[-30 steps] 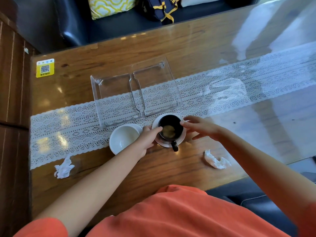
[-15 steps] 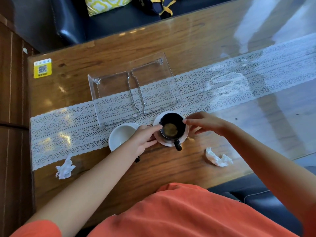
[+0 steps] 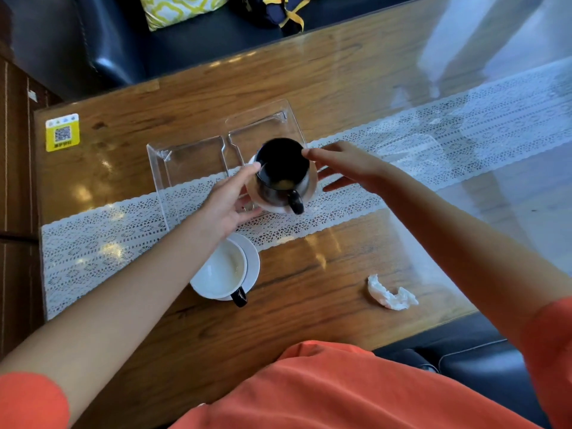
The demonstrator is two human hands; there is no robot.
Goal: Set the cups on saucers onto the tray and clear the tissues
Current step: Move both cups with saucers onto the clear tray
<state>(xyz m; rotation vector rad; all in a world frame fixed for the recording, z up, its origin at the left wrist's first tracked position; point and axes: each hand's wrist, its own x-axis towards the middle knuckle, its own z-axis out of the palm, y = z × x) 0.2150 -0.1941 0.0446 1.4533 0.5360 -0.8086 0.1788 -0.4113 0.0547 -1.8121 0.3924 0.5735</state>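
Both my hands hold a black cup (image 3: 281,168) on its white saucer (image 3: 311,188), lifted over the near right part of the clear plastic tray (image 3: 188,162). My left hand (image 3: 230,198) grips the saucer's left edge, my right hand (image 3: 340,167) its right edge. A white cup (image 3: 221,269) with a black handle rests on a white saucer (image 3: 252,263) on the table, under my left forearm. One crumpled tissue (image 3: 391,294) lies near the table's front edge on the right. The other tissue is hidden by my left arm.
A white lace runner (image 3: 433,144) crosses the wooden table (image 3: 309,85) under glass. A yellow QR sticker (image 3: 62,131) sits at the far left corner. Dark sofa seats with a yellow cushion (image 3: 182,6) lie beyond the table.
Both hands have raised the black cup and its saucer off the table and carried them forward over the tray. The white cup has stayed in place.
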